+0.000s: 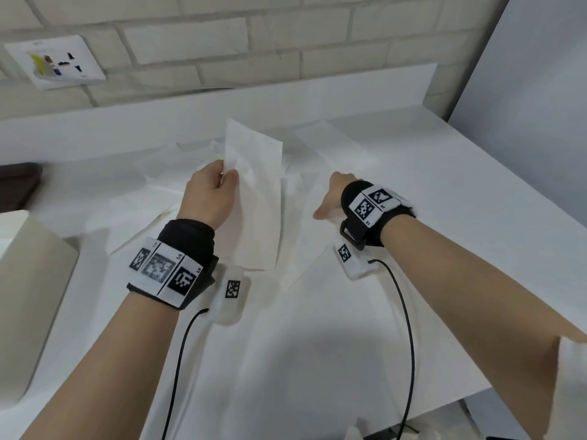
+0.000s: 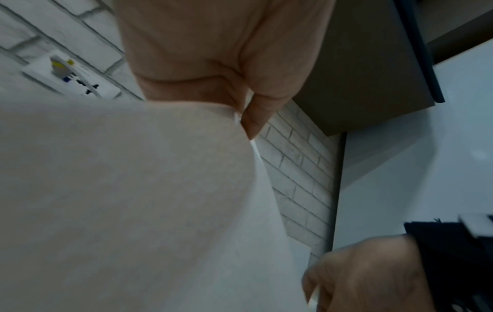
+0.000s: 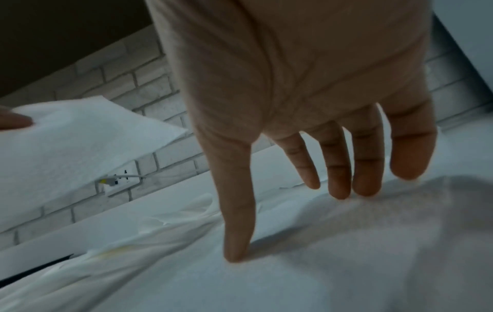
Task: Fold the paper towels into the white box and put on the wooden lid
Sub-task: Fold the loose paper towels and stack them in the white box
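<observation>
My left hand (image 1: 219, 182) pinches a folded white paper towel (image 1: 254, 198) and holds it up above the counter; in the left wrist view the towel (image 2: 133, 200) fills the frame under my thumb (image 2: 253, 118). My right hand (image 1: 333, 198) lies to its right with straight fingers (image 3: 338, 168) spread, fingertips touching another towel (image 3: 320, 263) flat on the counter. Several more white towels (image 1: 165, 198) lie spread and crumpled beneath. The white box (image 1: 28, 300) stands at the left edge. A dark brown object (image 1: 16, 182), possibly the lid, lies behind the box.
A white counter (image 1: 444, 192) runs to a brick wall (image 1: 286, 42) with a wall socket (image 1: 60, 61). A grey panel (image 1: 540, 90) stands at the right. Black cables (image 1: 406, 328) trail from both wrist cameras over the counter's front.
</observation>
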### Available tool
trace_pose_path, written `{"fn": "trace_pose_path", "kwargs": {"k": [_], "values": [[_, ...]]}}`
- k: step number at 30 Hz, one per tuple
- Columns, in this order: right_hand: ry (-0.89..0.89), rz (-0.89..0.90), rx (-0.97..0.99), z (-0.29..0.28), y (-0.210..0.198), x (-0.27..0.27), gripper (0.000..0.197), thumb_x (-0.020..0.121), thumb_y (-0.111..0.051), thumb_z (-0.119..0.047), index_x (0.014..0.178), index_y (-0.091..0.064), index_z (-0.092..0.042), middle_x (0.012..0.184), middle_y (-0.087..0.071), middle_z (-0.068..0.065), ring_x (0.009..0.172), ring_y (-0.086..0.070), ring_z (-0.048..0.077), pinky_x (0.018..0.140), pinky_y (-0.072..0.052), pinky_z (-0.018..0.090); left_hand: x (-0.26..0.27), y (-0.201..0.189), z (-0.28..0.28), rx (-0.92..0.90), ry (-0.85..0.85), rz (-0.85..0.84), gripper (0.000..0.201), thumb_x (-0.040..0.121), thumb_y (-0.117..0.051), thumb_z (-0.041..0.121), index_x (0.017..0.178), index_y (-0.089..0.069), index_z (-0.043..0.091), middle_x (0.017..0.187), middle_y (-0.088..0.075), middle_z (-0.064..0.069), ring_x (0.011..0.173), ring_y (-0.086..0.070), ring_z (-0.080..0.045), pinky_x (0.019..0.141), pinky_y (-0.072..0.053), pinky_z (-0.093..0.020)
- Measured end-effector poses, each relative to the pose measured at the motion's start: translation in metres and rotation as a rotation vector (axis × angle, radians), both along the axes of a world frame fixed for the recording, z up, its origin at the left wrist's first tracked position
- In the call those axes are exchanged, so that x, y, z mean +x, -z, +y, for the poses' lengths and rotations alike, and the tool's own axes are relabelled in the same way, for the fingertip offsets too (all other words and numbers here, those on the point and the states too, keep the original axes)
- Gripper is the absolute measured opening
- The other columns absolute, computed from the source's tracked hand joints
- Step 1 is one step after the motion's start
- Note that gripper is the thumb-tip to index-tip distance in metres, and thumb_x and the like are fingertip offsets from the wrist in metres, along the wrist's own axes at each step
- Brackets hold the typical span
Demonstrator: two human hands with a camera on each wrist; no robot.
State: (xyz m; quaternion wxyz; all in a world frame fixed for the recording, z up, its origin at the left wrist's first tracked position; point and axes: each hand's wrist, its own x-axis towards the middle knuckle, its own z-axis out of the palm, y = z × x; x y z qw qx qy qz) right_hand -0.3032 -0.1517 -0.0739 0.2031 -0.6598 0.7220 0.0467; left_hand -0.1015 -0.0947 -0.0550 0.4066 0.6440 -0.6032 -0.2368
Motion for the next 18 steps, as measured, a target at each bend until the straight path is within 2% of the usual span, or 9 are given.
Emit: {"fn": "trace_pose_path", "kwargs": {"k": [3, 6, 8, 10, 12, 15, 16, 18], "values": [[-0.002, 0.032, 0.049, -0.006, 0.002, 0.002, 0.058, 0.072, -0.074, -0.044, 0.110, -0.051, -0.007, 0.118, -0.056, 0.014, 0.109, -0.052, 0.032, 0.091, -0.049, 0.039, 0.005, 0.002, 0.000, 0.013, -0.011, 0.016, 0.027, 0.095, -0.041, 0.015, 0.099, -0.058, -0.005, 0.088, -0.056, -0.015, 0.085, -0.055, -0.029, 0.075, -0.039, -0.033], [0.006, -0.014, 0.085, -0.009, 0.001, -0.002, 0.056, 0.075, -0.074, -0.037, 0.114, -0.051, -0.004, 0.119, -0.057, 0.015, 0.110, -0.054, 0.034, 0.093, -0.049, 0.041, 0.008, 0.005, -0.001, 0.014, -0.035, 0.031, 0.026, 0.095, -0.040, 0.014, 0.097, -0.057, -0.006, 0.090, -0.058, -0.018, 0.085, -0.055, -0.029, 0.076, -0.041, -0.034], [0.002, -0.048, 0.064, -0.010, 0.001, -0.005, 0.052, 0.080, -0.071, -0.025, 0.120, -0.050, 0.000, 0.121, -0.058, 0.016, 0.110, -0.056, 0.033, 0.093, -0.049, 0.038, 0.009, 0.006, -0.001, 0.007, -0.071, 0.026, 0.023, 0.095, -0.040, 0.013, 0.084, -0.051, -0.003, 0.079, -0.052, -0.012, 0.074, -0.049, -0.024, 0.067, -0.039, -0.027], [-0.003, -0.111, 0.025, -0.009, 0.000, -0.008, 0.055, 0.083, -0.067, -0.014, 0.130, -0.044, 0.000, 0.129, -0.054, 0.016, 0.116, -0.054, 0.031, 0.095, -0.047, 0.035, 0.009, 0.005, -0.002, 0.009, -0.106, 0.013, 0.027, 0.096, -0.038, 0.013, 0.069, -0.037, 0.010, 0.069, -0.040, -0.001, 0.063, -0.038, -0.015, 0.050, -0.030, -0.013], [-0.046, -0.232, -0.029, -0.009, -0.006, -0.011, 0.055, 0.082, -0.064, -0.005, 0.133, -0.044, -0.004, 0.133, -0.051, 0.013, 0.118, -0.051, 0.029, 0.091, -0.046, 0.030, 0.010, 0.003, -0.003, 0.000, -0.114, 0.009, 0.029, 0.097, -0.037, 0.013, 0.068, -0.033, 0.013, 0.068, -0.036, 0.002, 0.061, -0.035, -0.012, 0.045, -0.030, -0.010], [-0.201, -0.419, -0.181, -0.004, -0.030, -0.018, 0.025, 0.079, -0.061, 0.003, 0.102, -0.062, -0.009, 0.107, -0.063, 0.009, 0.091, -0.056, 0.021, 0.072, -0.042, 0.023, 0.011, -0.002, -0.005, -0.056, -0.102, 0.022, 0.012, 0.096, -0.035, 0.009, 0.087, -0.042, 0.007, 0.073, -0.043, 0.001, 0.066, -0.040, -0.012, 0.048, -0.031, -0.013], [-0.265, -0.462, -0.222, -0.001, -0.041, -0.020, 0.020, 0.080, -0.061, 0.002, 0.094, -0.063, -0.012, 0.098, -0.063, 0.006, 0.088, -0.056, 0.019, 0.069, -0.042, 0.023, 0.012, -0.004, -0.006, -0.083, -0.094, 0.031, 0.010, 0.096, -0.035, 0.007, 0.090, -0.043, 0.008, 0.073, -0.044, 0.003, 0.066, -0.041, -0.010, 0.049, -0.032, -0.010], [-0.394, -0.511, -0.268, 0.006, -0.064, -0.023, 0.016, 0.082, -0.060, 0.000, 0.087, -0.064, -0.015, 0.091, -0.064, 0.002, 0.086, -0.056, 0.015, 0.074, -0.041, 0.021, 0.014, -0.007, -0.008, -0.131, -0.084, 0.046, 0.015, 0.096, -0.033, 0.005, 0.095, -0.047, 0.011, 0.075, -0.048, 0.006, 0.069, -0.044, -0.010, 0.053, -0.032, -0.002]]}}
